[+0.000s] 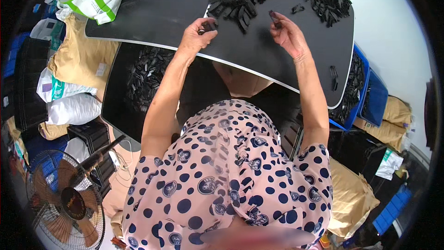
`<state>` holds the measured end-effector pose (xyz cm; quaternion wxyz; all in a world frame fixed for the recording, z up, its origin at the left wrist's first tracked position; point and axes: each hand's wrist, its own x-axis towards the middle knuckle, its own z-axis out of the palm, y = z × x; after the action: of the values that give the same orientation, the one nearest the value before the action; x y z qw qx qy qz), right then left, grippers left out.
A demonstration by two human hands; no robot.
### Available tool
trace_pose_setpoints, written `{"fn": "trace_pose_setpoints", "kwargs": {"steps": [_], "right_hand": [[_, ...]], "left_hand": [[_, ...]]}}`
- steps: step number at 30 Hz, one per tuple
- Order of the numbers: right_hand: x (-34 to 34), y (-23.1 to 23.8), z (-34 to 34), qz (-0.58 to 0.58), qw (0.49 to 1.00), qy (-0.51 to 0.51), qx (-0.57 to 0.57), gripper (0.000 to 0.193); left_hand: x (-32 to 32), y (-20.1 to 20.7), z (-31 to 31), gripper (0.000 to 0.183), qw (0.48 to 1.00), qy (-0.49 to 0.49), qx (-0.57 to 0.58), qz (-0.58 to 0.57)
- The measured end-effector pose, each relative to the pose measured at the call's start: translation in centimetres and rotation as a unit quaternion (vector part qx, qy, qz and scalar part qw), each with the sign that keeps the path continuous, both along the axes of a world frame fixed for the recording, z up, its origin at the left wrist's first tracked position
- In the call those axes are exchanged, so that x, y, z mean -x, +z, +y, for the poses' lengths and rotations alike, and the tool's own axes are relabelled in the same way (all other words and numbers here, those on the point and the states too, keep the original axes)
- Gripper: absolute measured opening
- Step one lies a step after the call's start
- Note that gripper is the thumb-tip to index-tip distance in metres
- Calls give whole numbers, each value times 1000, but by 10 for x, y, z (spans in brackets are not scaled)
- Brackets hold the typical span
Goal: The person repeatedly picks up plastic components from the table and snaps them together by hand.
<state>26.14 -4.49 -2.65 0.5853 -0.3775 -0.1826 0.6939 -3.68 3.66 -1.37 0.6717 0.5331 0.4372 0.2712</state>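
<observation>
Black and small, one piece (pixel 209 27) is gripped between the thumb and curled fingers of our left hand (pixel 196 38), over the tabletop (pixel 155 11) near its silver edge. Our right hand (pixel 290 39) pinches a second dark piece (pixel 276 21) between thumb and forefinger; the hands stand apart, and we cannot make out either piece's details. We seem to be at the step of handling pieces singly, one per hand; the next move, we judge, calls for a light, steady pinch and a look at how each piece faces. Beyond lie the middle heap (pixel 240 1) and the right heap (pixel 326 0), with a blue bin (pixel 364 93) past the table's right edge and a fan (pixel 73 201) at lower left
</observation>
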Motion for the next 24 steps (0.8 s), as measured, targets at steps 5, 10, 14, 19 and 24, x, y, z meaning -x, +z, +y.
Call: {"fn": "trace_pose_setpoints", "kwargs": {"steps": [5,10,14,19,24], "right_hand": [[31,-3,-1,-33,999,20,3,25],[54,18,-16,-63,995,70,-10,29],[68,37,-27,-99,991,90,-17,26],[72,39,-27,-146,982,110,-37,21],[73,39,-28,-150,980,117,-50,21]], "left_hand": [[-15,-7,-21,32,998,-30,-24,-50],[-28,3,-37,27,996,-14,-83,35],[-30,9,-47,28,955,-32,-283,81],[-36,22,-51,25,948,-42,-307,74],[-35,27,-52,25,929,-69,-357,76]]}}
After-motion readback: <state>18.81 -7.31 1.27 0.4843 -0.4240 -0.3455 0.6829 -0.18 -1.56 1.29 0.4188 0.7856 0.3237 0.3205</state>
